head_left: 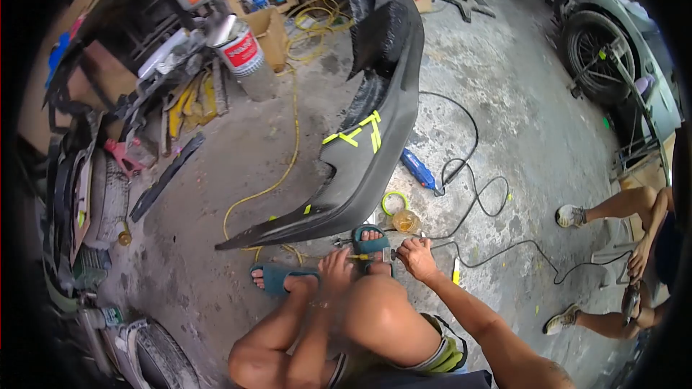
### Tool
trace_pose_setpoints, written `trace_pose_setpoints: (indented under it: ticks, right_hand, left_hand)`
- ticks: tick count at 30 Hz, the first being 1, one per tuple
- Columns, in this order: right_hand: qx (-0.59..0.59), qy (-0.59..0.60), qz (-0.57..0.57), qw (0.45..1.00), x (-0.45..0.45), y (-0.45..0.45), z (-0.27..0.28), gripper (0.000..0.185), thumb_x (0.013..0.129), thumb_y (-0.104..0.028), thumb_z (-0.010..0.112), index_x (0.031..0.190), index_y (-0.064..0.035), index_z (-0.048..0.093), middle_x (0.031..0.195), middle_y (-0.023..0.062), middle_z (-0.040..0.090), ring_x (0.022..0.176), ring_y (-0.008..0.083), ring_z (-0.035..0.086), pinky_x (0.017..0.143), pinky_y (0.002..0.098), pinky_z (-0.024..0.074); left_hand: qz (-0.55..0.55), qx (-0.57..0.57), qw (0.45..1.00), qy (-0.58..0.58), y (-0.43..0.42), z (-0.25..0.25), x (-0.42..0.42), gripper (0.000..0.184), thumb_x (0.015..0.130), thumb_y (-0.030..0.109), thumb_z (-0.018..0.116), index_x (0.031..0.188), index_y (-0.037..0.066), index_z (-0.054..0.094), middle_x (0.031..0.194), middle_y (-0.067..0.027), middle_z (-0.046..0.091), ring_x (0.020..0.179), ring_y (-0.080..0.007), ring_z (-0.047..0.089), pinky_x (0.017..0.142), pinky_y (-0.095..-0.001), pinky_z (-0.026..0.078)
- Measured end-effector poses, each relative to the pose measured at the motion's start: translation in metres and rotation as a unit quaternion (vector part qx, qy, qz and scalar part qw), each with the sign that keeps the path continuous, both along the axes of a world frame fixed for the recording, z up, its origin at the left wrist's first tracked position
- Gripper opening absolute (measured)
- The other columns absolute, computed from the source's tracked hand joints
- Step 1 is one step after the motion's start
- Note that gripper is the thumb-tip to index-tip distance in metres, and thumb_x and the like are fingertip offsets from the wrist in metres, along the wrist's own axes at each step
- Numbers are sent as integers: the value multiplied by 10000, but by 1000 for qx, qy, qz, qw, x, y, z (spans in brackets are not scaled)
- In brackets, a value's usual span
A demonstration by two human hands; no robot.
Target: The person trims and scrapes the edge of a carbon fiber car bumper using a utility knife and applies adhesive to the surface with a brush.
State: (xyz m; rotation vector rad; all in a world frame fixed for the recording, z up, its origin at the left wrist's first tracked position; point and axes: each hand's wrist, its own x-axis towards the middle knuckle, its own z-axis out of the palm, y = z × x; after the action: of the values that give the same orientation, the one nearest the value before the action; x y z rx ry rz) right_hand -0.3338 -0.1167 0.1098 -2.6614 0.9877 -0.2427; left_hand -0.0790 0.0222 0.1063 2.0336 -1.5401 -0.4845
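Note:
I am seated over a black car bumper (393, 137) that curves across the floor, with strips of yellow-green tape (353, 133) on it. My left hand (336, 268), slightly blurred, is closed around the end of a yellow hose (293, 144). A yellow fitting pokes out beyond its fingers toward the right. My right hand (417, 258) is closed on a small metal tool (389, 254), mostly covered by the fingers. Just beyond the right hand stand a jar of amber contents (406, 222) and a green tape roll (394, 203).
A blue power tool (419, 168) lies on the concrete, its black cord (472, 194) looping rightward. Near my foot is a yellow cutter (456, 271). Another person's hand (638, 263) and legs are at right, below a car wheel (600, 54). A paint can (241, 50) stands left.

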Motion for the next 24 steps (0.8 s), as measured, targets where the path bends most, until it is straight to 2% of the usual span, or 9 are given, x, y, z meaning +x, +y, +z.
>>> trace_pose_setpoints:
  ticks: [4, 6, 9, 12, 14, 15, 18, 19, 24]
  right_hand:
    - [-21, 10, -25, 999, 6, 7, 6, 130, 951, -255, 665, 972, -131, 700, 1015, 53, 595, 1051, 262, 571, 922, 512, 385]
    - [-19, 13, -38, 999, 10, 8, 3, 127, 955, -245, 654, 975, -130, 702, 1030, 50, 601, 1055, 263, 571, 931, 511, 385]
    - [-29, 26, -54, 998, 11, 10, -1, 94, 934, -183, 638, 969, -134, 711, 1062, 46, 613, 1073, 259, 572, 943, 510, 386]
    - [-34, 24, -74, 996, 13, 10, -6, 102, 892, -146, 643, 956, -138, 722, 1062, 51, 617, 1088, 256, 571, 946, 509, 386]
    - [-16, 9, -85, 996, 14, 12, -4, 133, 860, -124, 642, 955, -141, 734, 1056, 52, 621, 1096, 254, 574, 954, 506, 385]
    - [-36, 10, -88, 995, 11, 13, -13, 104, 885, -180, 665, 950, -142, 735, 1025, 43, 620, 1073, 254, 580, 936, 499, 385]
    - [-45, 45, -114, 991, -9, 20, -33, 115, 915, -230, 679, 965, -143, 735, 1014, 34, 621, 1055, 257, 586, 929, 491, 383]
    - [-38, 69, -119, 990, -16, 25, -37, 114, 918, -223, 672, 973, -146, 735, 1024, 34, 622, 1063, 256, 586, 936, 489, 381]
    - [-1, 108, -115, 987, -58, 65, -59, 120, 920, -201, 637, 982, -159, 731, 1049, 45, 627, 1107, 248, 589, 961, 475, 371]
  left_hand:
    - [0, 28, 999, 15, 41, 51, 30, 376, 928, 189, 688, 1297, 124, 650, 1280, -91, 669, 1269, -293, 586, 1104, -487, 344]
    - [7, 81, 989, 125, 51, 90, 37, 338, 951, 202, 685, 1267, 85, 658, 1231, -99, 685, 1240, -320, 603, 1065, -473, 389]
    - [-51, 134, 987, 68, 70, 137, 41, 377, 948, 205, 691, 1279, 33, 632, 1258, -159, 662, 1217, -384, 601, 1010, -474, 469]
    - [-91, 145, 985, 1, 92, 166, 39, 369, 949, 217, 693, 1264, 33, 641, 1270, -164, 660, 1203, -395, 606, 992, -486, 478]
    - [-73, 178, 981, 10, 104, 189, 36, 370, 961, 224, 684, 1276, 34, 646, 1304, -167, 659, 1243, -383, 592, 1051, -474, 440]
    - [-61, 210, 976, 21, 108, 199, 32, 371, 973, 232, 676, 1288, 35, 650, 1337, -170, 658, 1283, -370, 579, 1110, -463, 402]
    - [-32, 227, 970, 86, 122, 225, 30, 387, 979, 249, 668, 1291, 22, 646, 1337, -190, 652, 1331, -382, 539, 1117, -465, 402]
    - [-28, 239, 970, 25, 131, 228, 30, 391, 978, 254, 670, 1273, 0, 643, 1313, -208, 655, 1294, -398, 564, 1094, -464, 432]
    - [-63, 248, 967, 11, 153, 235, 42, 351, 963, 217, 679, 1242, 6, 653, 1237, -203, 680, 1162, -403, 634, 1017, -460, 491]
